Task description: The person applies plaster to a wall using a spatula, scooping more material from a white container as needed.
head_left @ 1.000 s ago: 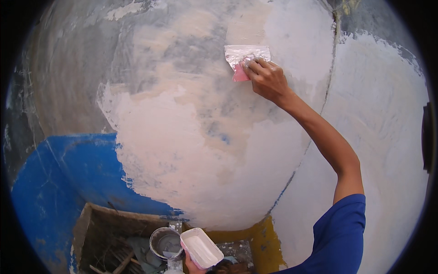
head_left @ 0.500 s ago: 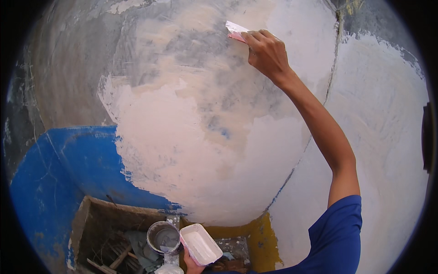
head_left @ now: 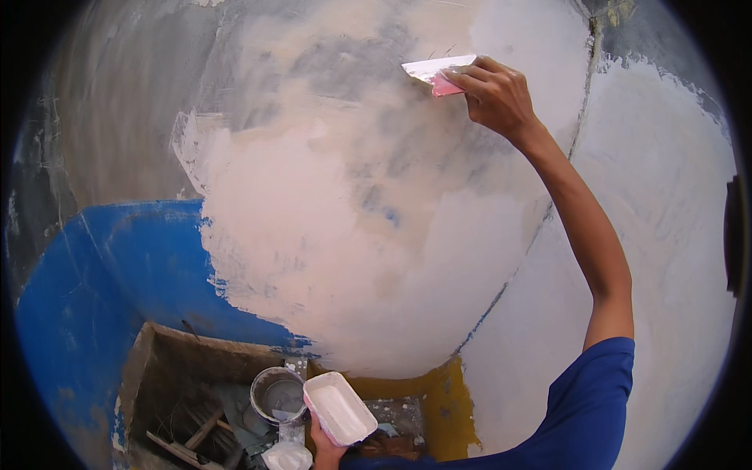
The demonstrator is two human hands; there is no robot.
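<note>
My right hand (head_left: 499,95) is raised high against the wall, its fingers closed on a putty knife (head_left: 439,70) with a wide white-smeared blade and some pink on it. The blade lies at the wall's surface, over a patchy grey and cream area. Low in the view my left hand (head_left: 325,445) holds a pink-sided rectangular tub (head_left: 340,407) with white paste inside, gripping it by its left side. The wall (head_left: 282,204) carries a broad coat of off-white filler with bare grey above and to the left.
A round bucket (head_left: 279,394) with grey contents stands left of the tub, beside a white plastic bag (head_left: 287,456). Behind them is a concrete trough (head_left: 168,345) with wood scraps (head_left: 205,429). Blue paint (head_left: 157,251) covers the lower left wall; a cracked corner seam (head_left: 501,294) runs at right.
My right hand has moved right and slightly down with the putty knife, whose blade now shows wider. The left hand still holds the tub, which appears slightly higher and further left.
</note>
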